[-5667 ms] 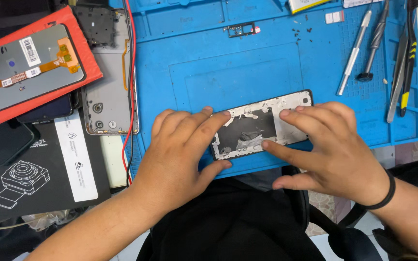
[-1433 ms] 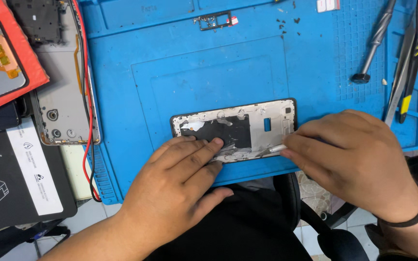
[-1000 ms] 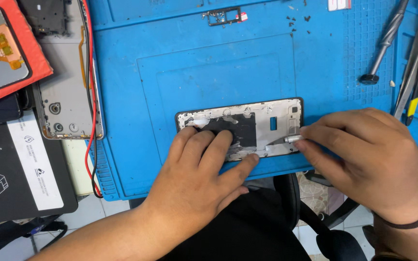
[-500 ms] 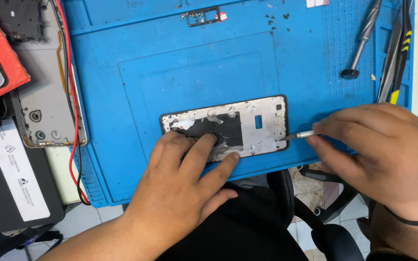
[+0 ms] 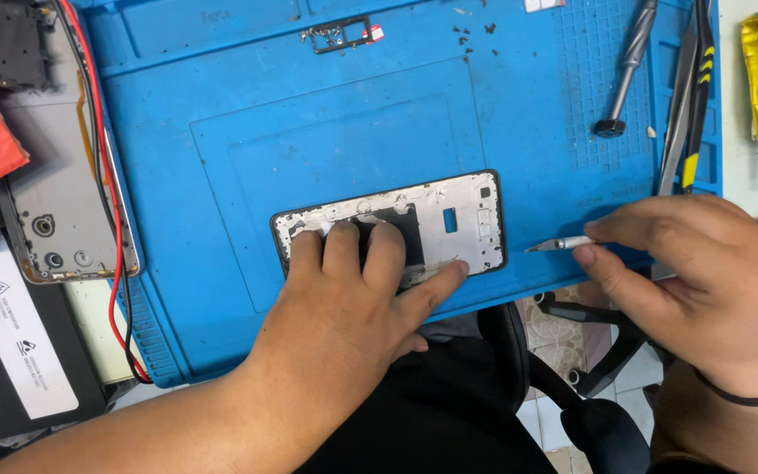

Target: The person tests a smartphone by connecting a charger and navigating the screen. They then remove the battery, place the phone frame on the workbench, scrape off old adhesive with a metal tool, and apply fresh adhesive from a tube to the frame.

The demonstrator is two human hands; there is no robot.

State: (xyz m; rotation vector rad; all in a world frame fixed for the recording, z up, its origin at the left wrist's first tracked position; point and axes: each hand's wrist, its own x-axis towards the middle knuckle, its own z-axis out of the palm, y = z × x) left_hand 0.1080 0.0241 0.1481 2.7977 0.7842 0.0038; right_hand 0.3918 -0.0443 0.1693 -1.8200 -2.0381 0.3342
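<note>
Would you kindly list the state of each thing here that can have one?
Phone frame: flat on the mat, stripped, pinned by the left hand.
Left hand: spread, pressing on the frame.
Right hand: pinching a thin metal tool.
Metal tool: tip clear of the frame.
Blue mat: flat on the bench.
Grey back cover: lying opened.

Matt rubber-like mat, bare metal frame, steel tools

Under the left hand (image 5: 357,303) a phone frame (image 5: 462,219) of dull silvery metal, patched with rough residue, is seen on a matt blue mat (image 5: 309,123). A thin, shiny metal tool (image 5: 559,244) is pinched in the right hand (image 5: 704,281); beyond it a smooth steel screwdriver (image 5: 629,61) is seen.
</note>
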